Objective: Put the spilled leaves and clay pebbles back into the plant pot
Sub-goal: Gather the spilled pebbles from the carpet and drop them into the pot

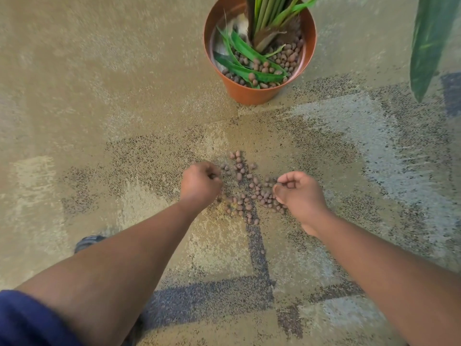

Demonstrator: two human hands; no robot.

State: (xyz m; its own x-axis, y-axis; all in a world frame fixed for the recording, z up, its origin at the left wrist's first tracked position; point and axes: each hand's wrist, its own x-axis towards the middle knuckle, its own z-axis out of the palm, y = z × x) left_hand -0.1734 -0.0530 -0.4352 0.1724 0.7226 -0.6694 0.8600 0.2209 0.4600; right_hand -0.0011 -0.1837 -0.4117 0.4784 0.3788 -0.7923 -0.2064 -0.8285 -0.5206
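Lying scattered on carpet (pixel 124 96), small brown clay pebbles (pixel 245 193), left hand (pixel 200 182) and right hand (pixel 299 193) curled, pinching some

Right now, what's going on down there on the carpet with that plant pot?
A person is gathering spilled brown clay pebbles off the patterned carpet with both bare hands. The left hand is curled and seems to pinch a pebble or two; the right hand is cupped at the pile's other edge. Many pebbles still lie loose between them. The round terracotta-coloured plastic plant pot stands upright beyond the pile, already holding pebbles and loose green leaves.
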